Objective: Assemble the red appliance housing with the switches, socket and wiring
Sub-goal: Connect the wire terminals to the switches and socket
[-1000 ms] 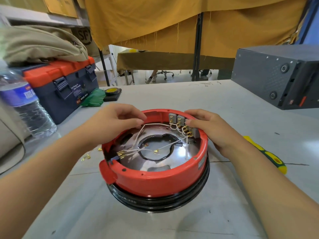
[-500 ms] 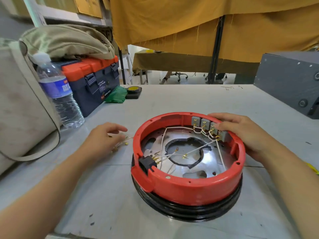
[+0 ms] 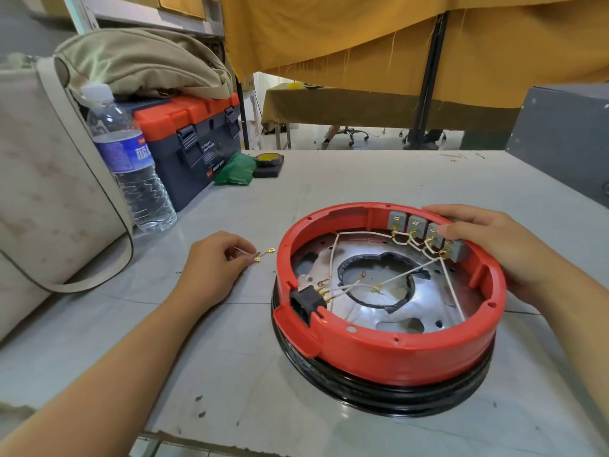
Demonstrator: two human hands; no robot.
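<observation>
Hands: left hand (image 3: pixel 214 268) pinches a loose wire (image 3: pixel 260 255) on the table (image 3: pixel 230 374); right hand (image 3: pixel 487 245) grips the housing rim over the switches (image 3: pixel 425 234).
Housing (image 3: pixel 389 354): right of centre, resting on a black ring (image 3: pixel 395 394).
Socket (image 3: pixel 304 303): at 9 o'clock in the wall.
Switches: 1 o'clock.
Handling: wire looks light, limp; take it near the terminal. Housing looks rigid; hold the rim.
</observation>
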